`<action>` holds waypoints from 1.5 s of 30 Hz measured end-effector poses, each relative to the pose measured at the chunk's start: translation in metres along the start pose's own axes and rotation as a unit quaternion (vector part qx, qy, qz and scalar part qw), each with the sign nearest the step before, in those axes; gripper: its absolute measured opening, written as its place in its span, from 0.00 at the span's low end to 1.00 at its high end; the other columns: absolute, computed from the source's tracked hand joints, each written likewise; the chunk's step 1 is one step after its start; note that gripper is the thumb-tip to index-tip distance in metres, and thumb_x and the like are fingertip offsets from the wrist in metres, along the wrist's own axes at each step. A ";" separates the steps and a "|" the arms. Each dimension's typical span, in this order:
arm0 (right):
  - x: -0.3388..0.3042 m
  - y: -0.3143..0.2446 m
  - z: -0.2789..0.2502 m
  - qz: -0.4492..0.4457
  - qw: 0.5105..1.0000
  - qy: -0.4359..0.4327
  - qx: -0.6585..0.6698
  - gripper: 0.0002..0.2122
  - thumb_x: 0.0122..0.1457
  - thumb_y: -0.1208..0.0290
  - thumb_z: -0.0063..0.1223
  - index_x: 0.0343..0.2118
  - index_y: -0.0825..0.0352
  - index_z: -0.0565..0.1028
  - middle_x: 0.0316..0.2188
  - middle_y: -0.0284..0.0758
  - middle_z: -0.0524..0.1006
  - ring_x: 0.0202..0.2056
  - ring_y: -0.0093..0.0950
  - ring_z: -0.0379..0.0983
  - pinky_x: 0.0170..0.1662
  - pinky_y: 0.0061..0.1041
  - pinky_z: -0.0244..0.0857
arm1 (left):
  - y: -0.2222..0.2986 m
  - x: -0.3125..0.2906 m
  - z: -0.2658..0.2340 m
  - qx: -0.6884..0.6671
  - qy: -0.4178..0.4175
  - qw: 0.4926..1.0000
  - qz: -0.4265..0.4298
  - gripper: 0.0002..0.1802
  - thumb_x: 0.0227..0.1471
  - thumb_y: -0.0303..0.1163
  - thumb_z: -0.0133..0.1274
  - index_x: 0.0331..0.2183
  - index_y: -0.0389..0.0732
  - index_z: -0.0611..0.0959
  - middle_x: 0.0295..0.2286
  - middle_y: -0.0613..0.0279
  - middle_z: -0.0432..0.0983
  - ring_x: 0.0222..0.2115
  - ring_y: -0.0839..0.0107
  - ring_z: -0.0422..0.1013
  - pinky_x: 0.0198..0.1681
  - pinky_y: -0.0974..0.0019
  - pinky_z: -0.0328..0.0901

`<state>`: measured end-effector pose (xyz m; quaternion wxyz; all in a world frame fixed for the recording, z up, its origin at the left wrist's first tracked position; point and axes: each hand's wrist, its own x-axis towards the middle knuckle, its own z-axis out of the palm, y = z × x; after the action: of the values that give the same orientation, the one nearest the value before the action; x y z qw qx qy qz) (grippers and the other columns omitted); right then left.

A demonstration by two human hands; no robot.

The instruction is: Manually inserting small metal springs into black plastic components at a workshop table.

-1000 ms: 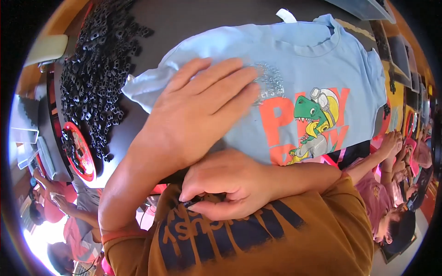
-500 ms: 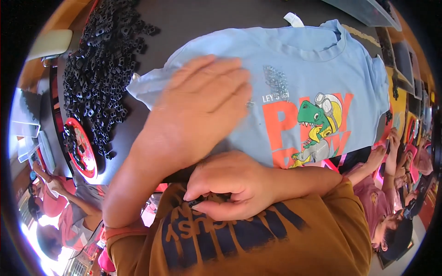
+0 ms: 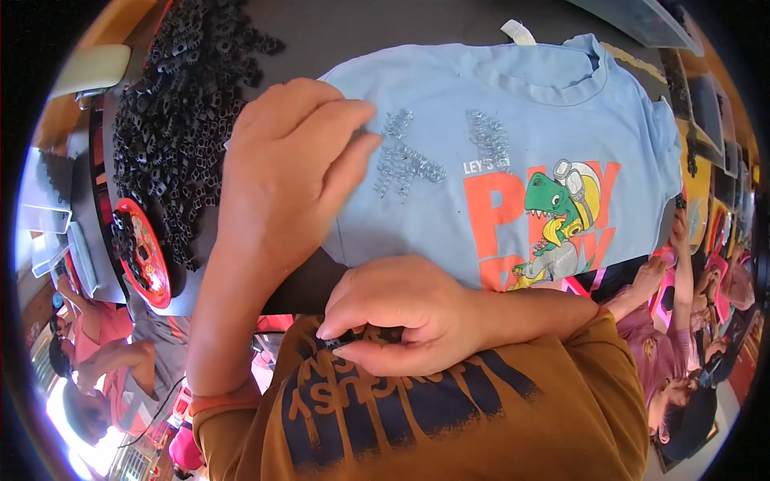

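Busy room, dark surface (image 3: 401, 20), loads of tiny springs (image 3: 391, 164)

So I've got people at 8 (image 3: 92, 321) and 4 o'clock (image 3: 642, 345) on my feed, and a blue tee (image 3: 553, 132) spread from 12 to 3. The springs lie on it in two patches: one at 12, just beside the left hand (image 3: 281, 168), and a second patch (image 3: 489, 143) between 1 and 2. I'd guess they're super light, squishy and slick, prone to tangling and easy to bend, so I'd pinch one gently mid-coil. Lookwise: silvery thin wire, messy little heaps.

Left fingers are bunched close, tips by the near patch; can't tell if they're pinching a spring. Right hand (image 3: 409, 309) at 6 is curled, thumb and forefinger nearly meeting, maybe around something dark, can't tell. Black plastic bits (image 3: 176, 120) pile up at 10, red tray (image 3: 150, 232) at 9.
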<state>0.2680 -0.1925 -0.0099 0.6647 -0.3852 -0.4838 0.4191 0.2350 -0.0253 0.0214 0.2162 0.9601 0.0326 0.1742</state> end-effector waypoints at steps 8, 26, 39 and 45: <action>0.000 0.001 0.001 -0.021 0.999 0.039 0.008 0.12 0.47 0.81 0.58 0.36 0.69 0.74 0.27 0.36 0.74 0.26 0.31 0.71 0.26 0.26 0.62 | 0.011 0.010 0.010 0.012 -0.029 0.998 0.048 0.11 0.36 0.27 0.57 0.29 0.40 0.79 0.25 0.63 0.70 0.28 0.62 0.67 0.32 0.60 0.59; 0.000 0.003 0.000 -0.038 0.998 0.045 0.016 0.11 0.47 0.81 0.58 0.36 0.70 0.74 0.27 0.37 0.74 0.26 0.31 0.70 0.26 0.26 0.61 | 0.004 0.018 0.017 -0.005 -0.009 0.999 0.034 0.08 0.39 0.26 0.55 0.28 0.39 0.79 0.26 0.62 0.71 0.28 0.60 0.69 0.33 0.60 0.61; 0.000 -0.003 -0.008 0.028 0.994 0.100 0.040 0.14 0.47 0.84 0.57 0.40 0.72 0.73 0.29 0.34 0.72 0.26 0.22 0.67 0.28 0.19 0.58 | 0.005 -0.007 -0.012 -0.155 0.016 0.980 -0.121 0.09 0.41 0.15 0.51 0.29 0.36 0.76 0.28 0.62 0.73 0.25 0.74 0.69 0.31 0.74 0.64; 0.001 0.004 -0.007 0.007 0.996 0.092 0.007 0.16 0.47 0.85 0.55 0.42 0.75 0.72 0.32 0.37 0.71 0.30 0.24 0.67 0.33 0.21 0.58 | 0.030 -0.049 -0.047 -0.384 0.027 0.886 -0.258 0.09 0.39 0.14 0.47 0.28 0.33 0.74 0.26 0.57 0.69 0.24 0.74 0.65 0.27 0.77 0.59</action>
<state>0.2744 -0.1912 -0.0147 0.7059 -0.4209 -0.4156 0.3897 0.1722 -0.0402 0.0582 0.6045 0.7547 0.2152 0.1370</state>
